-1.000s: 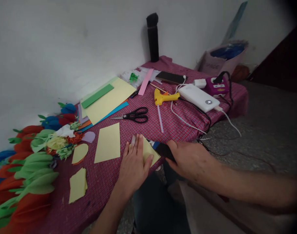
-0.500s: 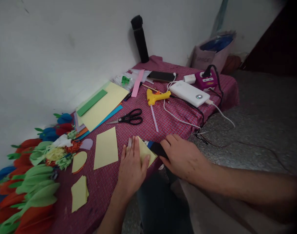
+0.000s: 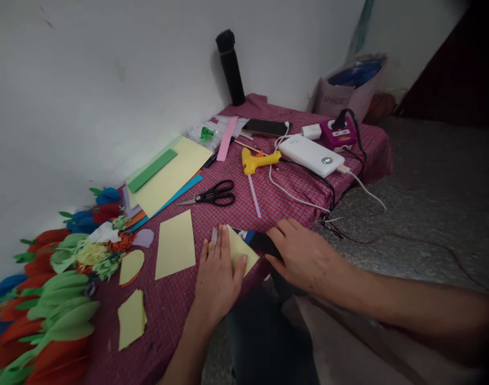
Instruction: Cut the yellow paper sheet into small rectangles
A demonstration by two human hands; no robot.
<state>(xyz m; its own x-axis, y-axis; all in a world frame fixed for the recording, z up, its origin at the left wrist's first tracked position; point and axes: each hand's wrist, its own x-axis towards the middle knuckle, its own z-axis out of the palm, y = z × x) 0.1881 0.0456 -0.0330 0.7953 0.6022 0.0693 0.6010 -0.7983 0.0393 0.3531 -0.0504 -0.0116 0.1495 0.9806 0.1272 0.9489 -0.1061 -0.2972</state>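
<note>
Lying flat with its fingers stretched out, my left hand (image 3: pixel 219 278) presses a folded sheet of pale yellow paper (image 3: pixel 240 251) against the table's front edge. My right hand (image 3: pixel 295 251) is closed round the black handle of what looks like a utility knife (image 3: pixel 260 243) with a blue band. Its front end meets the paper's slanted edge; most of the blade is hidden by the paper and my fingers. Left of my hands lies a yellow paper rectangle (image 3: pixel 175 244). Beyond them are black-handled scissors (image 3: pixel 215 194) and a yellow glue gun (image 3: pixel 257 160) with a glue stick.
Paper flowers (image 3: pixel 63 299) crowd the left side near cut yellow pieces (image 3: pixel 131 320). Coloured sheets (image 3: pixel 176 166) lie by the wall. A black bottle (image 3: pixel 231 69) stands at the back. A power bank (image 3: pixel 311 155), phone (image 3: pixel 267 126), purple socket block (image 3: pixel 338 133) and cables occupy the right.
My right hand and the knife have shifted slightly to the right, away from my left hand. My left hand stays pressed on the paper.
</note>
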